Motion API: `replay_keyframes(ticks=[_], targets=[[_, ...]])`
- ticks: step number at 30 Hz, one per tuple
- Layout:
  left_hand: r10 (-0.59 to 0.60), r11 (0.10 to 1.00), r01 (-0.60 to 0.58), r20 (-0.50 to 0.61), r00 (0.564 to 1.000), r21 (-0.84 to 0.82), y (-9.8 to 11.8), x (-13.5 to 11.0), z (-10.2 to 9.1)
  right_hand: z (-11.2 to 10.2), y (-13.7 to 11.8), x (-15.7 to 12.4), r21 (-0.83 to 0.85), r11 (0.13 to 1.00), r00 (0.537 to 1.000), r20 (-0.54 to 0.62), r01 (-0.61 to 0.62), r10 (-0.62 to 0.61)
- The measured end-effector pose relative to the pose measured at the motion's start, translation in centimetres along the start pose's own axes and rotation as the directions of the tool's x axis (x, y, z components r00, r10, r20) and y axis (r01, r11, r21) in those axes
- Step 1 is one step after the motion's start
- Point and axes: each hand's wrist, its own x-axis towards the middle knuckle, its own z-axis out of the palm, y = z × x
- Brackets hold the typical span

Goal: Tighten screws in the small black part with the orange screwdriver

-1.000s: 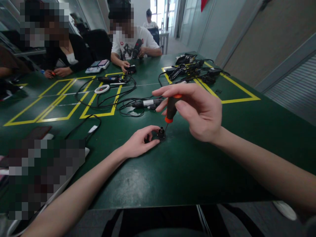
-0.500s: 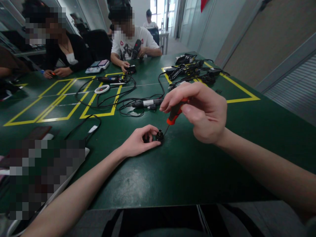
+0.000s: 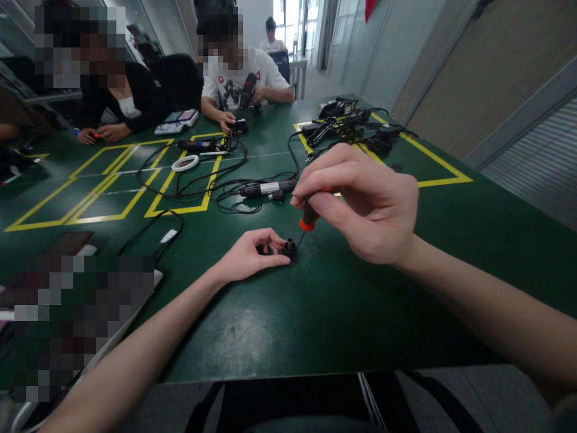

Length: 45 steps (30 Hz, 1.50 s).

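Note:
A small black round part with a metal neck on top (image 3: 290, 246) stands on the green table (image 3: 270, 325). My left hand (image 3: 250, 257) pinches it from the left between thumb and fingers. In my right hand (image 3: 360, 204) is a screwdriver (image 3: 307, 224) with a dark and orange-red handle, tilted down to the left. Its thin shaft reaches the right side of the black part; whether the tip sits in a screw is too small to tell. My right fingers cover most of the handle.
Beyond my hands lie a black cable with an inline tool (image 3: 265, 189), a white tape ring (image 3: 184, 163) and a pile of black devices (image 3: 336, 123). A blurred-out laptop-like object (image 3: 90, 325) is at left. Across the table a person (image 3: 246, 78) holds a power tool.
My right fingers have shifted down the screwdriver's handle toward its orange collar and closed more tightly round it. My left hand stays on the black part.

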Motion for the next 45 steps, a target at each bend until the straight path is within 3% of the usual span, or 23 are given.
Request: replay_keyframes(ticks=[6,21,32,36,45], targets=[[-0.029,0.999,0.029,0.004,1.000,0.013,-0.25,0.05,-0.14,0.09,0.18,-0.29,0.119,0.988,0.994,0.047,-0.099,0.094],[-0.014,0.995,0.010,0.041,0.999,0.097,-0.11,0.06,-0.56,0.22,0.13,-0.07,0.089,0.996,1.000,0.029,-0.011,0.008],[0.016,0.991,-0.022,0.046,0.999,0.133,0.07,-0.08,-0.47,0.22,-0.47,-0.51,0.218,0.955,0.978,0.096,-0.203,0.186],[0.014,0.990,-0.023,0.062,0.998,0.141,0.28,-0.16,-0.39,0.44,-0.45,-0.66,0.324,0.911,0.966,0.068,-0.256,0.248],[0.047,0.983,-0.054,0.042,0.998,0.178,0.67,-0.24,-0.21,0.34,0.03,-0.27,0.336,0.889,0.948,0.035,-0.310,0.317]])
